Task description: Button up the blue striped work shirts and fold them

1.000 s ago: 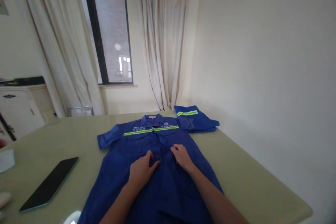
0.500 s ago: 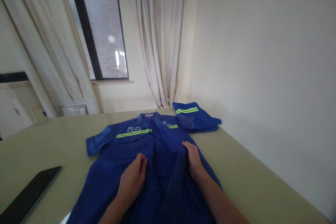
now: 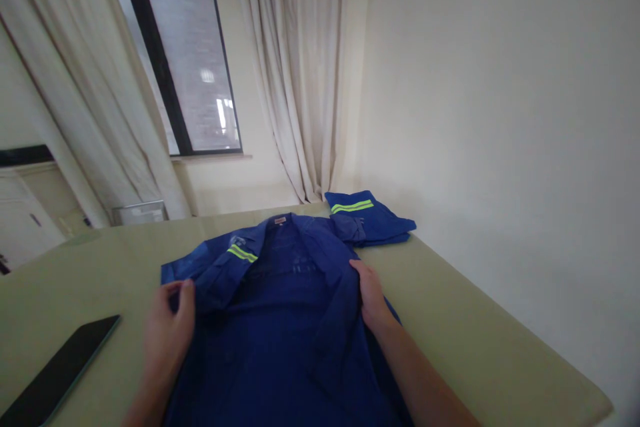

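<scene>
A blue work shirt [image 3: 280, 340] with a yellow-green reflective stripe lies front-up on the table, its collar at the far end. Both front panels are spread apart, so the inside of the back shows. At the left edge, my left hand [image 3: 170, 327] is closed with fingers and thumb curled, blue cloth of the left panel between them. My right hand [image 3: 373, 297] grips the folded-back right panel near the right side, thumb on top and the other fingers hidden under the cloth.
A folded blue garment [image 3: 375, 220] with a matching stripe lies at the far right corner, touching the shirt. On the left of the green table [image 3: 475, 320] rests a flat black tablet-like object [image 3: 63, 370]. A wall [image 3: 500, 113] borders the right side; curtains [image 3: 300, 80] hang behind.
My left hand has moved left from the shirt's middle, drawing the left front panel open and folding its stripe over. My right hand has stayed almost in place on the right panel.
</scene>
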Demonstrator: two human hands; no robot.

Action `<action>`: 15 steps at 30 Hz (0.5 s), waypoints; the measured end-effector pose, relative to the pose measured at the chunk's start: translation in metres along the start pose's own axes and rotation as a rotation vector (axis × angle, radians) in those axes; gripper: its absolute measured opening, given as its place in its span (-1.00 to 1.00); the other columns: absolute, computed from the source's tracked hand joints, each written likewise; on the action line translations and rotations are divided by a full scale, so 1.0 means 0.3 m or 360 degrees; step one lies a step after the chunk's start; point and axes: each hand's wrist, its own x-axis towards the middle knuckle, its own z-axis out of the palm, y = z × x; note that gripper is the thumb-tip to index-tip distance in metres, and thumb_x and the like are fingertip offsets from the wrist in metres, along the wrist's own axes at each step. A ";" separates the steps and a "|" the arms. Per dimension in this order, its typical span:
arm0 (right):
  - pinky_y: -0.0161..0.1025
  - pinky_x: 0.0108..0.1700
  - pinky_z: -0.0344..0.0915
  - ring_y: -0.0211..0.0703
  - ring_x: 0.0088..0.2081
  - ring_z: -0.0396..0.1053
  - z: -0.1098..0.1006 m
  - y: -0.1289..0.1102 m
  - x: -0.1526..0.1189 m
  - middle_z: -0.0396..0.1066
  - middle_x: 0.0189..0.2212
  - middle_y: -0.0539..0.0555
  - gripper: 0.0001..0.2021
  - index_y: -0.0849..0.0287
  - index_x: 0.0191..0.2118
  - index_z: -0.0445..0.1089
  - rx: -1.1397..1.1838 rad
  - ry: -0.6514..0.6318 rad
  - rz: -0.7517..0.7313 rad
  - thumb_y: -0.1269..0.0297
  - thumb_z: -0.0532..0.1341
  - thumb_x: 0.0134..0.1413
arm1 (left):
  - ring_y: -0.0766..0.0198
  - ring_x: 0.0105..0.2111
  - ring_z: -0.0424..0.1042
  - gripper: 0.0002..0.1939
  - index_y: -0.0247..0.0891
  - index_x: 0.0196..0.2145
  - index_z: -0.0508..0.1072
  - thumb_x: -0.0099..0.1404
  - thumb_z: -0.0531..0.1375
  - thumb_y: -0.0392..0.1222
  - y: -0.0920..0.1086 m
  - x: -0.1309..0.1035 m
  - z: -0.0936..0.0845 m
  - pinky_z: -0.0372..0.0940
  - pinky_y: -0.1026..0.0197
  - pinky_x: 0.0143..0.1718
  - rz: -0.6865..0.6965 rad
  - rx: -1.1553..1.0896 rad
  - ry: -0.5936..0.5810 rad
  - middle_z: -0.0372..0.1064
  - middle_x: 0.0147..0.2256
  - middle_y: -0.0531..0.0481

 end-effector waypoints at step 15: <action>-0.35 -0.61 -0.20 -0.38 -0.68 -0.11 -0.084 -0.072 0.059 0.06 -0.70 -0.21 -0.65 0.14 -0.39 0.39 -0.0196 -0.0299 -0.0097 -0.08 0.27 -0.07 | 0.09 -0.23 0.51 -0.84 -0.17 -0.24 0.53 0.40 0.13 -0.18 0.269 -0.028 0.320 0.38 0.07 -0.16 0.0406 -0.0006 -0.0625 0.52 -0.29 -0.06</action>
